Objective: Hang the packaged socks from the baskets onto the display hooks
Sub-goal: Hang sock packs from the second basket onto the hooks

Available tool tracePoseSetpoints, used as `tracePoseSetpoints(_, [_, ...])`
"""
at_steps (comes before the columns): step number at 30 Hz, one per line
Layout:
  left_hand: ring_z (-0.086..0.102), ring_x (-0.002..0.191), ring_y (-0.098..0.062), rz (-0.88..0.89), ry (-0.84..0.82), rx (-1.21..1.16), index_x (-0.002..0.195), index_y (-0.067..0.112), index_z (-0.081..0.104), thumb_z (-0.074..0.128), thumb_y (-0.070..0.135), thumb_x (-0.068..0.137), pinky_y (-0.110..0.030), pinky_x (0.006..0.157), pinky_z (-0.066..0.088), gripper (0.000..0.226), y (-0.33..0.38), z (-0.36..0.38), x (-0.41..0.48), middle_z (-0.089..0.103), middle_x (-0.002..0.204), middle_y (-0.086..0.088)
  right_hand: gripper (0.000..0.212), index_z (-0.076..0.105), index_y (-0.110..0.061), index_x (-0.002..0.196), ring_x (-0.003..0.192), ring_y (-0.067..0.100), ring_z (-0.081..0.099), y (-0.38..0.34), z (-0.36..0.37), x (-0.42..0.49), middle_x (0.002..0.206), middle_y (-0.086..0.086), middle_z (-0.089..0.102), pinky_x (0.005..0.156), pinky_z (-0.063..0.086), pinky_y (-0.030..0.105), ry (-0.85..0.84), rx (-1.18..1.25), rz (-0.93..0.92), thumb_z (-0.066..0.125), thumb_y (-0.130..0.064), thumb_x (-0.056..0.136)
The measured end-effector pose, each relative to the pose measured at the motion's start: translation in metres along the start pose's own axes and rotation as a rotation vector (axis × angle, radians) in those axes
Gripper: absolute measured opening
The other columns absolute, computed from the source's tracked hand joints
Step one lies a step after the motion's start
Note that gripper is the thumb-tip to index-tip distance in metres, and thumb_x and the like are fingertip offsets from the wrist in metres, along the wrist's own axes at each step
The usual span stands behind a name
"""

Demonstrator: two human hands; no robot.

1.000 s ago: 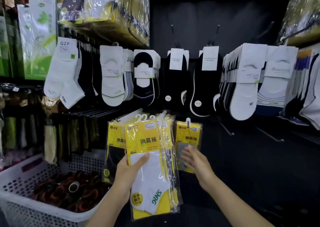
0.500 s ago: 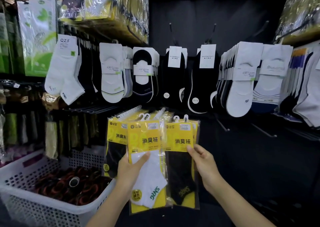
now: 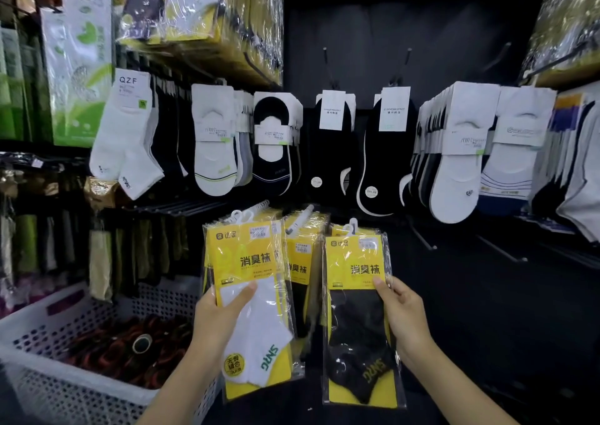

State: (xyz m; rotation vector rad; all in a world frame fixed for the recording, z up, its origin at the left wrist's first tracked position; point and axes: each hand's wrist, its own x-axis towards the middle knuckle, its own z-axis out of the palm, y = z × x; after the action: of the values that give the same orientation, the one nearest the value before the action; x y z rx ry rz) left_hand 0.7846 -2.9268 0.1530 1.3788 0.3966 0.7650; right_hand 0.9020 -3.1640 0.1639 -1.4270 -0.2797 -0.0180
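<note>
My left hand (image 3: 220, 320) grips a stack of yellow sock packages (image 3: 250, 262), a white-sock pack in front, thumb across its face. My right hand (image 3: 404, 314) holds a separate yellow package with black socks (image 3: 357, 333) by its right edge, a little apart from the stack. Each pack has a white plastic hanger at its top. Behind them more yellow packs (image 3: 300, 252) hang on a display hook (image 3: 300, 218). Bare display hooks (image 3: 422, 237) stick out of the dark wall to the right.
A white perforated basket (image 3: 42, 376) with dark reddish goods stands at lower left. Rows of white and black socks (image 3: 454, 151) hang across the wall above. Yellow and green packages fill the upper left racks. More bare hooks (image 3: 501, 249) project at right.
My right hand has pulled the black-sock package off the stack and moved it rightward, apart from the packs in my left hand. The view has shifted slightly.
</note>
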Motion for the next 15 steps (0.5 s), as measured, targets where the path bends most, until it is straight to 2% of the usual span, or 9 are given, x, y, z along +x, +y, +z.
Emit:
tracePoseSetpoints(4, [0.069, 0.073, -0.012, 0.005, -0.006, -0.006, 0.092, 0.014, 0.069, 0.075, 0.023, 0.080, -0.023, 0.054, 0.049, 0.016, 0.002, 0.000, 0.001, 0.074, 0.083, 0.002, 0.018, 0.070, -0.016, 0.101, 0.093, 0.021, 0.071, -0.005, -0.002, -0.004, 0.094, 0.004, 0.076, 0.091, 0.053, 0.043, 0.029, 0.064, -0.020, 0.054, -0.019, 0.095])
tracePoseSetpoints(8, [0.069, 0.075, -0.011, 0.009, -0.019, -0.002, 0.093, 0.017, 0.069, 0.075, 0.025, 0.079, -0.023, 0.056, 0.049, 0.018, 0.003, 0.002, 0.003, 0.074, 0.084, 0.004, 0.019, 0.069, -0.012, 0.103, 0.096, 0.024, 0.069, 0.002, -0.009, -0.001, 0.096, 0.007, 0.075, 0.094, 0.051, 0.045, 0.051, 0.007, 0.005, 0.054, -0.020, 0.095])
tracePoseSetpoints(12, [0.069, 0.084, -0.019, -0.010, -0.034, 0.004, 0.095, 0.018, 0.069, 0.076, 0.030, 0.078, -0.033, 0.068, 0.053, 0.022, 0.002, 0.008, 0.007, 0.075, 0.088, 0.002, 0.019, 0.069, -0.010, 0.104, 0.096, 0.020, 0.068, 0.006, -0.006, 0.012, 0.098, 0.006, 0.074, 0.087, 0.052, 0.033, 0.062, -0.025, 0.023, 0.054, -0.018, 0.095])
tracePoseSetpoints(15, [0.070, 0.084, -0.020, -0.017, -0.044, -0.001, 0.093, 0.019, 0.069, 0.076, 0.030, 0.077, -0.033, 0.067, 0.054, 0.020, 0.001, 0.014, 0.008, 0.075, 0.085, 0.003, 0.019, 0.069, -0.012, 0.104, 0.094, 0.018, 0.068, 0.008, 0.001, 0.030, 0.097, 0.004, 0.073, 0.083, 0.053, 0.031, 0.053, -0.047, 0.059, 0.054, -0.019, 0.096])
